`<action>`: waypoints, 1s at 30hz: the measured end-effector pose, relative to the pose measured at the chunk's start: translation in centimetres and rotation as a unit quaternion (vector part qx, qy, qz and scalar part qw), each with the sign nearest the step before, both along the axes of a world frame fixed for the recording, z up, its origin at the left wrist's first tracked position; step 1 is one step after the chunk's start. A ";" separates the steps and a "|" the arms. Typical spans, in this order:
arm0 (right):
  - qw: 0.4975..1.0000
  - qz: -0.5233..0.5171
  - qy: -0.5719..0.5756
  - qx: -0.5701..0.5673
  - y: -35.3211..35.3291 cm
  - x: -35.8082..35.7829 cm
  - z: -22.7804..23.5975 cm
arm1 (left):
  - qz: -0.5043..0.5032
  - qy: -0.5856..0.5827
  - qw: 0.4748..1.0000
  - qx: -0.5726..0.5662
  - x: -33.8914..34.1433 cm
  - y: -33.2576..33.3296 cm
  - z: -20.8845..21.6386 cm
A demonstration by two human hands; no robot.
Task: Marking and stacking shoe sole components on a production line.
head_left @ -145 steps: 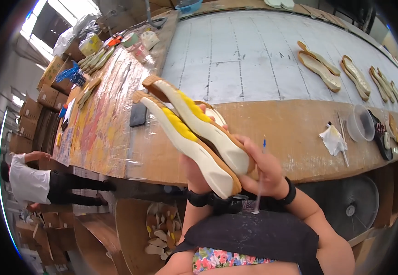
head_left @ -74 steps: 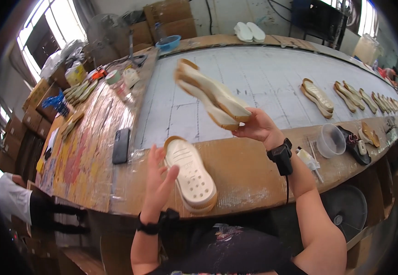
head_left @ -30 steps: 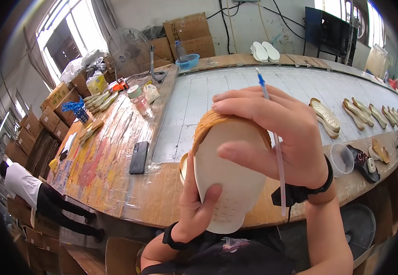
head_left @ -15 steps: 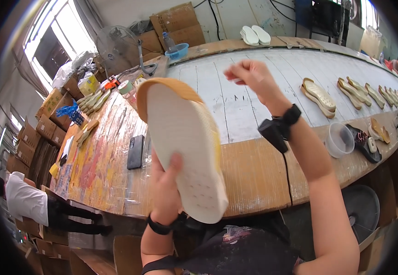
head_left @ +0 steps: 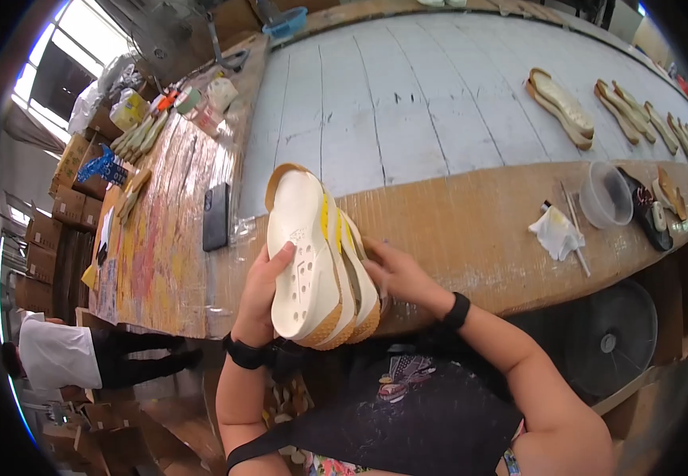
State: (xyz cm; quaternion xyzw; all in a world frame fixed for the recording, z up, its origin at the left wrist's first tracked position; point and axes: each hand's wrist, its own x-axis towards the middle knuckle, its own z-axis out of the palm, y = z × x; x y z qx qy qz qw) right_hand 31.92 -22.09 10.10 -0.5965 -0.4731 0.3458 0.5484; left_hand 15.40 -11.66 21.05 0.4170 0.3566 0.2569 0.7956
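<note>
Lowered from its raised place over the white surface half a second ago, the right hand [head_left: 402,274] is now at the outer side of a stack of shoe soles, while the left hand [head_left: 258,287] has one sole no longer alone but several pressed together. In the head view, the stack of soles [head_left: 300,262] is held up in front of the body, above the near edge of the bench [head_left: 471,246], cream with yellow patches along the sides and tan undersides. Its front sole shows rows of small holes. The left hand is closed around the left edge, thumb over that front face. The right hand is bent, its fingers partly behind the stack; whether they grip or merely touch, I cannot tell. A dark phone [head_left: 216,216] lies to the left, near the stack. Further right lie a crumpled white cloth [head_left: 558,234] and a clear tub [head_left: 605,194], and more soles [head_left: 562,111] rest on the white surface [head_left: 375,103] beyond.
</note>
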 end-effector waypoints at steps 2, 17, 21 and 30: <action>0.996 0.001 -0.076 0.038 0.5 -2.1 -0.5 | -0.001 0.062 0.998 0.025 -1.6 0.5 -0.3; 0.992 0.116 0.056 -0.005 1.5 -6.4 2.1 | 0.100 -0.253 0.951 -0.146 -12.7 -3.5 -8.0; 0.988 0.118 0.094 -0.035 2.2 -5.9 0.3 | 0.141 -0.259 0.950 -0.102 -12.0 -3.9 -8.4; 0.998 0.051 -0.038 -0.006 0.1 -7.8 3.5 | 0.150 -0.278 0.939 -0.135 -12.6 -4.4 -8.5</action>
